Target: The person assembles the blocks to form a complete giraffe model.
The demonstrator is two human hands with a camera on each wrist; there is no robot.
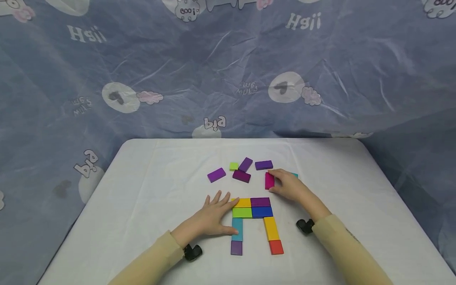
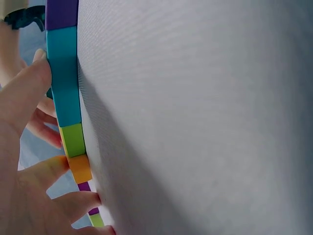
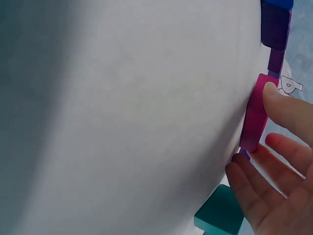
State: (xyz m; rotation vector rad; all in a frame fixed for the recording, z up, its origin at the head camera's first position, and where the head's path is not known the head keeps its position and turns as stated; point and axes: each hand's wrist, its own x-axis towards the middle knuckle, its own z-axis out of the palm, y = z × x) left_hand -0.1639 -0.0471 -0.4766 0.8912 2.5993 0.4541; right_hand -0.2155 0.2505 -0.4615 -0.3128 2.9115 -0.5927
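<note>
So the arch of flat-lying blocks (image 1: 261, 212) is my landmark here. The left hand (image 1: 215, 217) sits on its left side, fingers spread wide and gripping nothing: one fingertip touches the yellow block (image 1: 242, 203) at the arch's top left corner, and the thumb rests on the light blue block (image 1: 238, 237) in its left leg. My guess is that's a light steadying touch, so the edges stay lined up.

The right hand (image 1: 287, 186) is past the arch's far right corner, with thumb and fingers pinching the pink block (image 1: 269, 181) by its two ends, opened about as wide as the block is long. Probably an end grip so the long sides are free. Can't tell if the block is off the cloth.

Beyond the arch are the loose ones: a lime block (image 1: 233, 166), a violet block (image 1: 245, 164) and a plum block (image 1: 241, 176) bunched together, a purple block (image 1: 216, 175) out left of them, an indigo block (image 1: 264, 165) to their right. A teal block (image 1: 295, 175) peeks out behind the right hand.

Containers? I see none; the blocks lie straight on the white tabletop (image 1: 178, 178) around the arch.
</note>
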